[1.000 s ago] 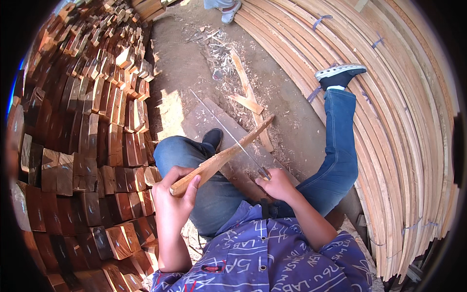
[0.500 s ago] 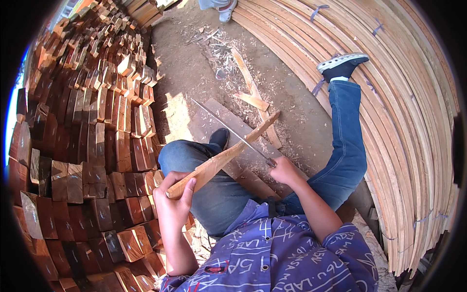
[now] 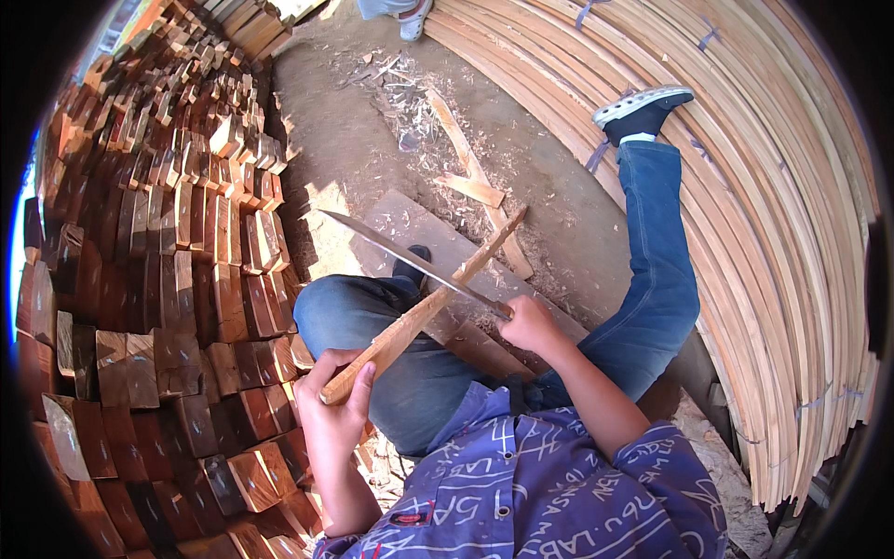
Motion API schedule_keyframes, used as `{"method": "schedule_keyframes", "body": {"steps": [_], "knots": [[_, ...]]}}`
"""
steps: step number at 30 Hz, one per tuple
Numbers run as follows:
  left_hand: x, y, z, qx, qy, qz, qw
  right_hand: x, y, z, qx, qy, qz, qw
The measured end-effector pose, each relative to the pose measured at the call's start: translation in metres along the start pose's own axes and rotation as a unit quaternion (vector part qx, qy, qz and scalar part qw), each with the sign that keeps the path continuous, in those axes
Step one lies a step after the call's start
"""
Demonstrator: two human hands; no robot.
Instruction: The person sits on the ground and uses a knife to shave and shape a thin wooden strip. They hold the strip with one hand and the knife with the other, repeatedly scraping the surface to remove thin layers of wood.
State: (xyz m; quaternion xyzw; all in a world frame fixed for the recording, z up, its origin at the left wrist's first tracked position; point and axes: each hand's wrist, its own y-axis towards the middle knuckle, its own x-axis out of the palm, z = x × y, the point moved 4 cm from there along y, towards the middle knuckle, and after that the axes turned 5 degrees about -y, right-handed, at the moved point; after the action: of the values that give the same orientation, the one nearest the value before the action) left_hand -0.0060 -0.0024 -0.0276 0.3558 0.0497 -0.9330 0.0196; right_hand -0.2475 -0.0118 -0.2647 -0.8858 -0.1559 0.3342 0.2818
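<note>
My left hand (image 3: 333,410): fingers grasping near end of pale, tapered wooden strip (image 3: 399,339), aslant above blue-jeaned left leg (image 3: 337,312). Right hand (image 3: 533,326): clenched round handle of long, grey metal blade (image 3: 396,248) crossing strip.

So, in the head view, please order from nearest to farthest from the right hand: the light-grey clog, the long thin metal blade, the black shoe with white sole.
1. Long thin metal blade: held in the right hand, pointing leftward.
2. Black shoe with white sole: ahead, to the right.
3. Light-grey clog: farthest, near the top edge, on another person's foot.
</note>
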Motion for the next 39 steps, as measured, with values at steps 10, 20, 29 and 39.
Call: {"method": "schedule_keyframes", "body": {"steps": [10, 20, 29, 39], "knots": [[-0.007, -0.001, -0.026, -0.029, -0.023, 0.006, 0.999, 0.015, 0.005, 0.004, -0.014, 0.005, 0.003, 1.000], [-0.001, 0.003, -0.016, -0.031, -0.030, -0.007, 0.999, -0.010, -0.033, -0.040, -0.109, -0.010, -0.008, 0.994], [-0.004, 0.010, -0.004, -0.001, 0.003, -0.013, 1.000, 0.013, 0.024, 0.028, 0.056, 0.047, -0.053, 0.996], [0.004, 0.015, 0.017, 0.039, 0.001, -0.004, 0.999, -0.035, -0.039, -0.044, -0.094, -0.014, -0.027, 0.995]]}}
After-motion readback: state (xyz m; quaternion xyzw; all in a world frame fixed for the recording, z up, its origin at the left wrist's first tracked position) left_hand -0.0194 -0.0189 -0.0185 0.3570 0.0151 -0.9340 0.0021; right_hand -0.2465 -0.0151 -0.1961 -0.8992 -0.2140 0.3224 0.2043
